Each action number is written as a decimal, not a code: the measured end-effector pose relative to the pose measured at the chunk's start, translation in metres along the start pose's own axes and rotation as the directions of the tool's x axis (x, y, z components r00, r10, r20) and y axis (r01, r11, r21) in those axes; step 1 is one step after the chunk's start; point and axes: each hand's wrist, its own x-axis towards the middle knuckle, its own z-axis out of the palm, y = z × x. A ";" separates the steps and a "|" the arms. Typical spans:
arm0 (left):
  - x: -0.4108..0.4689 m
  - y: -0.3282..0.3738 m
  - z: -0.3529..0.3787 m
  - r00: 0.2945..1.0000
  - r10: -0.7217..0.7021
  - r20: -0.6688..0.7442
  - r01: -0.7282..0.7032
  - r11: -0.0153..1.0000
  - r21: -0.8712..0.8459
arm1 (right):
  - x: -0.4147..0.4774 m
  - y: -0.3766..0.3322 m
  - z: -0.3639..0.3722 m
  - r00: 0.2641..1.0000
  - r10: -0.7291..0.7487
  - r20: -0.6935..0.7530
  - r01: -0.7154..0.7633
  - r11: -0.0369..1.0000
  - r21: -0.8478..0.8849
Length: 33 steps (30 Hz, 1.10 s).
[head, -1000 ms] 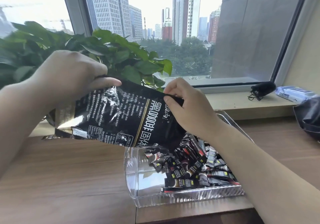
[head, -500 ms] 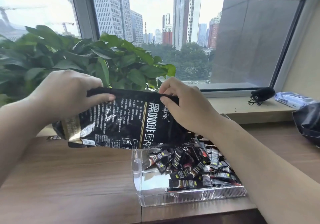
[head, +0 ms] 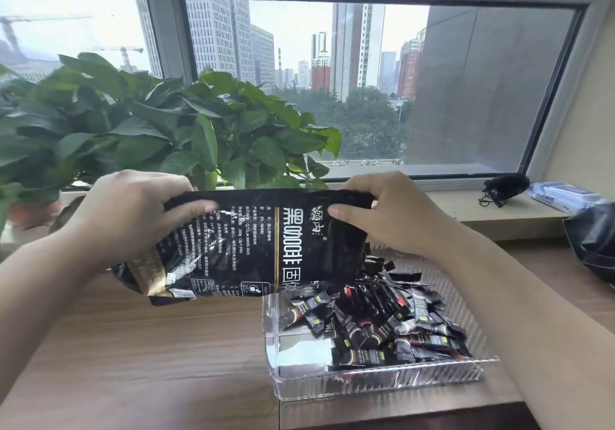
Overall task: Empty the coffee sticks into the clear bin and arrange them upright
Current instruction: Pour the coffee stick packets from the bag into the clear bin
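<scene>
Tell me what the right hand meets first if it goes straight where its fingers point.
The black coffee bag: the right hand pinches its top edge and points along it toward the left hand, likely next in line; depth unclear.

Bright daylight through the window, straight toward the lens. Washed-out white sky at upper left. Glare streaks across the glossy black bag and along the ribbed front wall of the clear bin. Soft, faint shade on the wooden desk beneath. Motion smear on the plant leaves and the left hand. Bowed window frame, wide-angle bend toward the edges. Readable print mid-bag.
</scene>
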 end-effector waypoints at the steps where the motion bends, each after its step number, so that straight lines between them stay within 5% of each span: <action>1: -0.002 0.000 0.002 1.000 -0.007 -0.007 0.007 1.000 -0.012 | 0.000 0.001 0.001 1.000 -0.003 -0.007 0.003 1.000 0.005; 13: -0.015 -0.012 0.008 0.994 -0.106 -0.037 0.103 0.993 -0.061 | 0.014 -0.010 0.010 0.996 -0.064 -0.061 0.065 0.998 0.014; 24: 0.002 -0.002 0.007 0.992 -0.049 -0.117 0.046 0.999 -0.028 | 0.016 0.000 0.005 0.990 -0.020 -0.141 0.023 1.000 0.015; 33: -0.002 0.004 0.011 0.995 -0.080 -0.066 0.078 0.996 -0.040 | 0.016 0.003 0.004 0.996 0.009 -0.086 -0.006 0.999 0.043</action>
